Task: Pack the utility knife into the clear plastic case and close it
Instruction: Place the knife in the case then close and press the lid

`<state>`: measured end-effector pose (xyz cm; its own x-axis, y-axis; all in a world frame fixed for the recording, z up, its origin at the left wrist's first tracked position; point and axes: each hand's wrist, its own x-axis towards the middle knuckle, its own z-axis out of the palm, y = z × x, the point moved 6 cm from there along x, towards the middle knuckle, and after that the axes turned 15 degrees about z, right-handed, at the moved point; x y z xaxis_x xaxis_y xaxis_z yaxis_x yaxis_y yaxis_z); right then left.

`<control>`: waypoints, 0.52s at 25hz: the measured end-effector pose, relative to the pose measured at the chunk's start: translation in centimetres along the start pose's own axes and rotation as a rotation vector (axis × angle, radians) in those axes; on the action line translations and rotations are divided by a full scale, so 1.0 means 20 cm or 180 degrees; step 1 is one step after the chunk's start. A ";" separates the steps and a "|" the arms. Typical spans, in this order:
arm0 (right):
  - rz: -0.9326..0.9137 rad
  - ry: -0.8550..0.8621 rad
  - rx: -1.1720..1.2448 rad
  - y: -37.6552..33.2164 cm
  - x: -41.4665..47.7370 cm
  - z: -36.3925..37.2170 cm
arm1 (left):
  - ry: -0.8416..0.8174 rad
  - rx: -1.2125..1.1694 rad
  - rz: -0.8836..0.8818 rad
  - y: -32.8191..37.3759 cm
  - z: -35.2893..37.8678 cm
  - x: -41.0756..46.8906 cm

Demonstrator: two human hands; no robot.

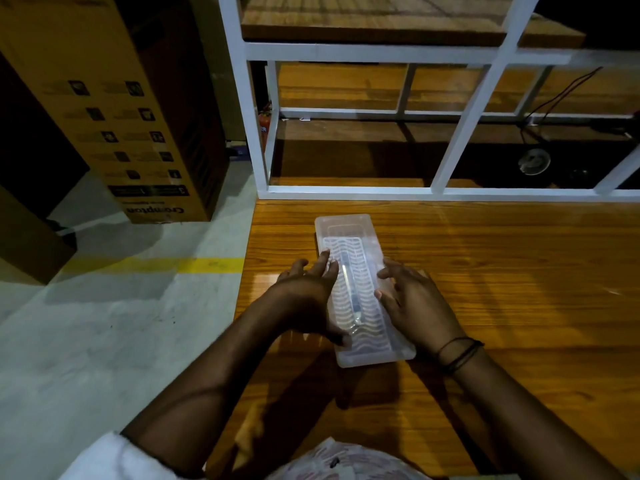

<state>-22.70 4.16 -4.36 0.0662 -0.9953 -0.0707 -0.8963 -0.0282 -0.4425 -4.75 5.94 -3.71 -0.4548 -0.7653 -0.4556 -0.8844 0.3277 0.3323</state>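
Lying lengthwise on the wooden table (485, 271), the clear plastic case (360, 289) looked light, thin and slippery, best pressed along its long edges. Left hand (308, 292) and right hand (412, 306) flanked it, fingers spread, gripping nothing. The utility knife (351, 292) lay inside.

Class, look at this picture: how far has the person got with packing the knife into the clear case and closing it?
Done: the slim utility knife already lies lengthwise inside the clear plastic case on the glossy wooden table. In hand: the left hand and right hand flank the case's long sides, fingers spread. The ribbed lid appears to be over the knife. Left: whether it is fully snapped shut cannot be told, so pressing it closed may remain.
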 end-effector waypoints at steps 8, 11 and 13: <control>-0.0036 -0.1659 -0.1479 0.01 -0.05 -0.07 | -0.0461 -0.0011 0.0021 0.00 0.05 0.01; -0.0064 -0.1567 -0.1516 0.01 -0.03 -0.06 | -0.0505 0.0004 -0.0044 0.02 0.04 0.02; -0.0047 -0.1512 -0.1470 0.01 -0.02 -0.06 | -0.0545 0.0037 -0.0074 0.03 0.04 0.03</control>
<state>-23.36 4.47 -3.32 0.1711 -0.8484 -0.5010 -0.9827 -0.1834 -0.0251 -5.60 6.09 -4.51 -0.4446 -0.6675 -0.5974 -0.8956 0.3181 0.3111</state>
